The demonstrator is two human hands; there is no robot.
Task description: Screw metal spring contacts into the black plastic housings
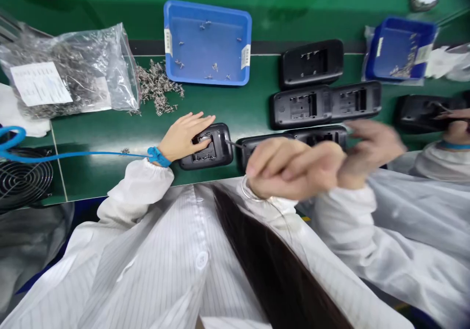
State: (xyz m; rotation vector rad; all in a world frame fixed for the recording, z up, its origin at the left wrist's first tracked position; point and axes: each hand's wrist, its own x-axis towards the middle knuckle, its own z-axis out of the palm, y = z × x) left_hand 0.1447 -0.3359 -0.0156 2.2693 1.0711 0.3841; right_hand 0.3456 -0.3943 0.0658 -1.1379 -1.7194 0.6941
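left hand [185, 137] is lying flat, fingers spread, pressing a black housing [220, 152] at the near tabletop [110, 128] edge. right hand [290, 170], at its 3 o'clock, is clenching a thin metal tool [233, 144]. loose springs [157, 86] are lying at 11 o'clock, a blue tray [222, 45] at 12.

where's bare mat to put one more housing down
Bare mat lies between the blue tray and the housing under the left hand; more below the spring bag. Right of that, black housings crowd it.
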